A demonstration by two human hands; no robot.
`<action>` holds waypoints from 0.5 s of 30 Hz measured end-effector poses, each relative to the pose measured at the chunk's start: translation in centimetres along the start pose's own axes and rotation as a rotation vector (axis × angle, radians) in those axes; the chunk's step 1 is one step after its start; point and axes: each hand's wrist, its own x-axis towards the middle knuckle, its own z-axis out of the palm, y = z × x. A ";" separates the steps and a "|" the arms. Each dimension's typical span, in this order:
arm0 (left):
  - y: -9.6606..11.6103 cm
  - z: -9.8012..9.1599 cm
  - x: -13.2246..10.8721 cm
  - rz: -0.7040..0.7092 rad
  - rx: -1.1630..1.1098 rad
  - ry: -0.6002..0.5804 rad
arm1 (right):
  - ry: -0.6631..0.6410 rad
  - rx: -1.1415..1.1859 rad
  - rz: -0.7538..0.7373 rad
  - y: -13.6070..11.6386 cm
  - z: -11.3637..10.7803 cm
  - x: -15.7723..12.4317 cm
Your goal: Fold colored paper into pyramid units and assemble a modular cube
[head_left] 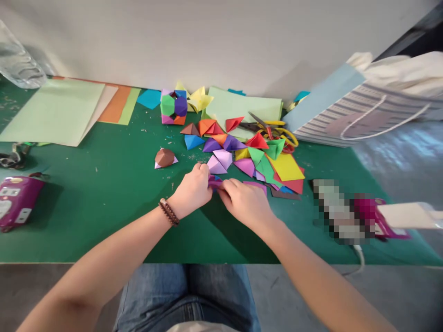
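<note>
My left hand [194, 189], with a beaded bracelet at the wrist, is closed on the left end of a small purple folded paper piece [215, 181]. The right end of that piece is pinched by my right hand [244, 200]. A bit of blue shows on it, and the fingers hide most of its shape. Just beyond my hands lie lilac folded paper pieces [220, 161] and a heap of others in purple, red and green. A brown and lilac folded paper piece [165, 157] sits apart on the left.
A multicoloured paper ball [174, 106] stands by the wall. Scissors [270, 129] lie near a striped paper bag [346, 110]. Paper sheets [51, 110] are at the back left. Magenta power strip [20, 200] lies left, a pixelated object [341, 210] right.
</note>
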 end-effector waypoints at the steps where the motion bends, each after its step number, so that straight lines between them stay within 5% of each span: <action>1: -0.1 0.0 0.0 0.005 -0.008 -0.002 | 0.013 0.009 0.012 -0.2 0.7 -0.2; 10: -0.6 0.0 0.0 -0.026 -0.090 -0.010 | 0.213 0.017 -0.019 -1.4 3.3 -0.4; 15: -1.0 0.3 0.0 -0.022 -0.125 -0.004 | 0.162 0.015 -0.040 -2.0 2.9 0.2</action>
